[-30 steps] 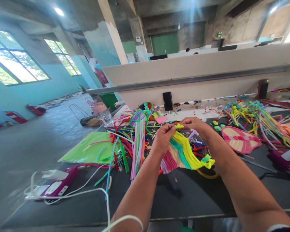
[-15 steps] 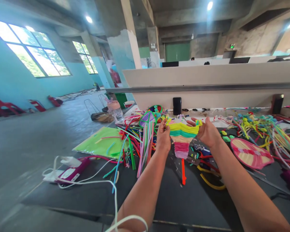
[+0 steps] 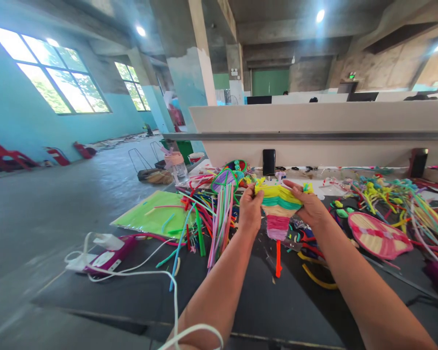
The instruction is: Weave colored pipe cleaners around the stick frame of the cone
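A striped fan-shaped craft piece in yellow, teal, cream, pink and lilac hangs upright above the dark table, a red-orange stem pointing down from its narrow end. My left hand pinches its upper left corner between thumb and fingers. At the upper right corner, my right hand grips the yellow edge, with the fingers behind and the thumb in front. Yellow tufts stick out at both top corners. Red-handled pliers lie behind and to the right of the piece, partly covered by it.
Pipe cleaners heap on the left beside a green packet. A purple power strip with white cables is near the left edge. A pink oval piece lies right; a phone leans against the partition.
My right hand has closed its fingers and thumb on the craft piece's right corner, where they were more spread before. The piece has shifted slightly right in view.
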`<state>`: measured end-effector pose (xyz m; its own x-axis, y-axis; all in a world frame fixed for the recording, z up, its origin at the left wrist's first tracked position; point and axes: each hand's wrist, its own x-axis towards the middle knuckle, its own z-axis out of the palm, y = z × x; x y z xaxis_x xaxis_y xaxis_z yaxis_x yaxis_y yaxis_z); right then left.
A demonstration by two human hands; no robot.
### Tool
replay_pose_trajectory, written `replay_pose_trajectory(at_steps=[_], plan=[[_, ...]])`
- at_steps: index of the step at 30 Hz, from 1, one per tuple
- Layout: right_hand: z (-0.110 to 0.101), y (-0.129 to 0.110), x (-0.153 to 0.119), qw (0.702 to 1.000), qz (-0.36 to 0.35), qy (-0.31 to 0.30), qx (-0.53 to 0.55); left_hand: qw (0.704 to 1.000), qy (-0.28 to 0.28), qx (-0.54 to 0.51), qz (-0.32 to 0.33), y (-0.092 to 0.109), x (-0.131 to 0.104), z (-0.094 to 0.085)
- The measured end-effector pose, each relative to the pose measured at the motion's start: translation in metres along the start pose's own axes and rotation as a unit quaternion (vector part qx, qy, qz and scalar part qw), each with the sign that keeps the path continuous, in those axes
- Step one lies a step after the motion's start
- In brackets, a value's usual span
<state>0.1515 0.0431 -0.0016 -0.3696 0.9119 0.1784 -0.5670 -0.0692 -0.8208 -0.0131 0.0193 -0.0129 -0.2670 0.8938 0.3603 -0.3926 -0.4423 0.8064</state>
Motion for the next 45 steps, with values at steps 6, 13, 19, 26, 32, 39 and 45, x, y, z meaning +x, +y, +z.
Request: replay_pose_trajectory(at_steps=[6, 13, 19, 26, 32, 39, 45], plan=[[0.019, -0.020, -0.020, 0.999, -0.024, -0.005, -0.021, 0.987, -0.076, -0.128, -0.053, 0.026, -0.005, 0.011], [0.042, -0.044, -0.082, 0.997, -0.069, -0.004, -0.040, 0.978, -0.068, -0.163, -0.108, 0.068, -0.055, 0.021], [0.068, -0.010, -0.146, 0.999, -0.019, -0.051, -0.005, 0.975, -0.113, -0.146, -0.121, 0.095, -0.145, -0.004], [0.109, 0.037, -0.210, 0.998, -0.004, -0.022, 0.054, 0.989, -0.050, -0.117, -0.077, 0.114, -0.226, -0.026], [0.127, 0.058, -0.232, 0.993, -0.039, 0.020, 0.108, 0.991, 0.036, -0.110, -0.071, 0.106, -0.250, -0.031], [0.111, 0.052, -0.238, 0.993, -0.042, 0.033, 0.102, 0.987, -0.052, -0.112, -0.100, 0.103, -0.255, -0.036], [0.105, 0.056, -0.251, 0.982, -0.092, 0.040, 0.160, 0.979, -0.072, -0.138, -0.135, 0.102, -0.261, -0.042]])
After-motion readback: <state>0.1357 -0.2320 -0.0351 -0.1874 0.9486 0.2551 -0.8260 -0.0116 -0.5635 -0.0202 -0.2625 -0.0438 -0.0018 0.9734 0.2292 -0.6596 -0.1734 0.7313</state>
